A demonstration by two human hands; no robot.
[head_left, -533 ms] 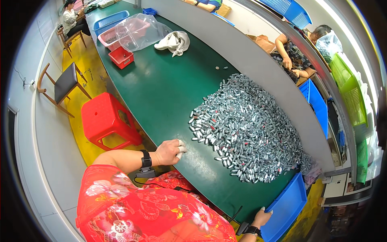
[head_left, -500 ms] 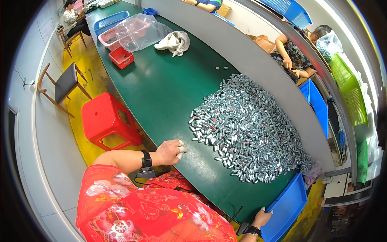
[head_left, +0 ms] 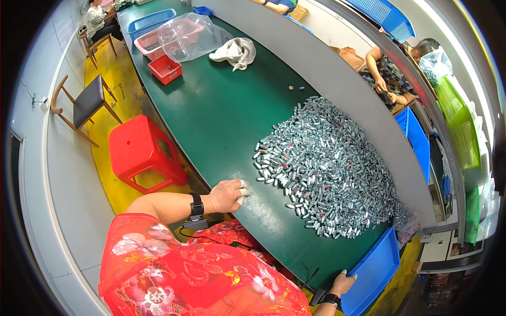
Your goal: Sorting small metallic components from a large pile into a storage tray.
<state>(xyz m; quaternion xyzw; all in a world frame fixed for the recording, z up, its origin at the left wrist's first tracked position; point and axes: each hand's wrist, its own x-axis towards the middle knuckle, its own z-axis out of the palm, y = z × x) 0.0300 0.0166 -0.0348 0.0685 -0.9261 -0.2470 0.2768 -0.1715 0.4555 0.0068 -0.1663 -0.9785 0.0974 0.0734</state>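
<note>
My left hand [head_left: 228, 196] rests at the near edge of the green table [head_left: 211, 121], fingers curled inward, with white covers on some fingertips. Whatever those fingers hold, if anything, is hidden. At the lower right, my right hand [head_left: 342, 285] grips the near rim of a shallow blue tray [head_left: 373, 274], which sits at the table's end and looks bare inside. A big heap of small, shiny, silver-grey oblong pieces [head_left: 329, 171], with a few red ones among them, covers the right part of the table, apart from both hands.
Further off stand a small red basket [head_left: 165, 70], a pink basket [head_left: 153, 48] under clear plastic, a blue basket [head_left: 150, 22] and a white cloth [head_left: 235, 53]. A grey partition [head_left: 316, 71] borders the far side. Left are a red stool [head_left: 139, 152] and chair [head_left: 89, 105]. Other people sit nearby.
The view has shifted slightly, so the table's far items appear a little further right and lower. Both hands keep about the same places, the right one still on the blue tray.
</note>
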